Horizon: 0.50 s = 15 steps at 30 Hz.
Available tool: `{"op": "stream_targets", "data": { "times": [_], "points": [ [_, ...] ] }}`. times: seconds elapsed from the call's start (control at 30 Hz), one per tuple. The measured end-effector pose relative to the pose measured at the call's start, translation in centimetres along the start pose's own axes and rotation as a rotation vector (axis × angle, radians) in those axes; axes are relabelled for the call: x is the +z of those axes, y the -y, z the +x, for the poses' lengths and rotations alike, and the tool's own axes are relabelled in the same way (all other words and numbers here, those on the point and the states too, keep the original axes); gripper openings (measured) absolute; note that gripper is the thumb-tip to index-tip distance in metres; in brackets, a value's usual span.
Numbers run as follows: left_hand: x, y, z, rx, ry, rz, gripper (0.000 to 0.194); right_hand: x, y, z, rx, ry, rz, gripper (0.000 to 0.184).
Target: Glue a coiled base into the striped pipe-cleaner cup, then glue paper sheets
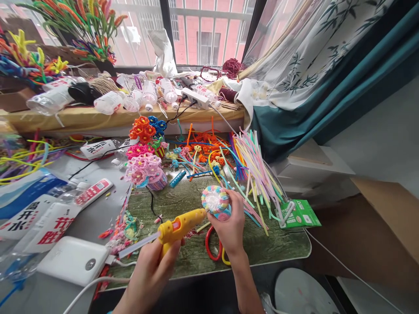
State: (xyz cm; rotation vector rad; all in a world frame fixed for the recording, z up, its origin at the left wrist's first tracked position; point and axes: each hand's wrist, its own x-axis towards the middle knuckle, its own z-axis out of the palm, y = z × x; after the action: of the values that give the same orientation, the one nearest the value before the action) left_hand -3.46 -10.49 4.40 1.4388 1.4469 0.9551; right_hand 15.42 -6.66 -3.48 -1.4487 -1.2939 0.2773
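Note:
My left hand [152, 264] is wrapped round the handle of a yellow hot glue gun [180, 224]. A clear glue stick [139, 245] pokes out of the gun's rear. Between the fingers of my right hand [231, 224] is a small round cup-like piece [215, 199], banded in pastel pipe cleaner around a whitish, clear centre. The gun's nozzle is at the lower left edge of this piece; whether they touch I cannot tell. Below my right hand lie scissors [212, 248] with red and yellow handles, partly hidden by the wrist.
Pipe-cleaner flowers in a pot [147, 170] stand behind the gun. Loose pipe cleaners [255, 161] fan out at the right beside a green packet [299, 213]. A white power bank [73, 261] and plastic bottles [52, 226] lie left. A power strip [195, 98] rests on the sill.

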Motion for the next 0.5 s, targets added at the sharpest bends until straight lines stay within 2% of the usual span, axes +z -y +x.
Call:
{"op": "stream_targets", "data": {
  "times": [0.17,0.5],
  "points": [
    [-0.4,0.6,-0.3,-0.087,0.115,-0.028,0.050,-0.1,0.0,0.1,-0.019,0.007,-0.007,0.059],
    [-0.6,1.2,0.1,-0.130,0.114,0.014,0.054,-0.1,-0.1,-0.1,-0.029,-0.004,-0.021,0.059]
  ]
}}
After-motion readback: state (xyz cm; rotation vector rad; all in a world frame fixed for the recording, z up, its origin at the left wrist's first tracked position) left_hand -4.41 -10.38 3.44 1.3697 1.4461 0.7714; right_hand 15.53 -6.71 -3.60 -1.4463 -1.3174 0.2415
